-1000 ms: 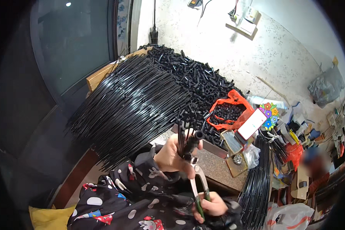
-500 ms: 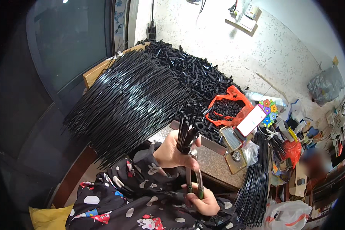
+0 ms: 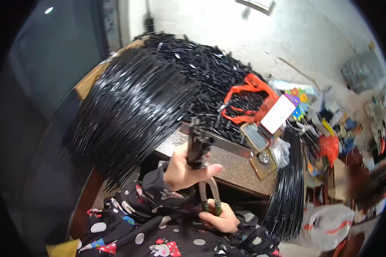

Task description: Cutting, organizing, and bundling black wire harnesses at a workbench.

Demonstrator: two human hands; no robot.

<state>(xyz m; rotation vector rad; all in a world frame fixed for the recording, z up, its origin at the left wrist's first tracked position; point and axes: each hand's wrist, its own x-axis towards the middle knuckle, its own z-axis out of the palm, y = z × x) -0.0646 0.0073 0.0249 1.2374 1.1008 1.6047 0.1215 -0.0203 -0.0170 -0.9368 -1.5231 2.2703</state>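
In my left hand (image 3: 178, 171) is an upright bundle of black rods and short tubes (image 3: 197, 143). Its fingers wrap the bundle, and the thumb sticks out to the right. Below that thumb, my right hand (image 3: 222, 219) is closed on the green handles of a pair of pliers (image 3: 209, 183); their metal part points up toward my left hand. What lies between the plier jaws cannot be made out. Behind my hands, long thin black rods (image 3: 128, 103) lie in a wide heap, beside a pile of short black tubes (image 3: 206, 64).
A red plastic bag (image 3: 268, 96) with small black parts sits on the pile, next to a lit phone (image 3: 278, 115). A metal strip (image 3: 227, 144) edges the stone-look tabletop (image 3: 240, 171). More black rods (image 3: 283, 192) hang at the right, by a white plastic bag (image 3: 328, 222).
My view has shifted, with some blur. The left thumb, formerly down by the pliers' head, now stretches out above it. Both hands keep their hold.
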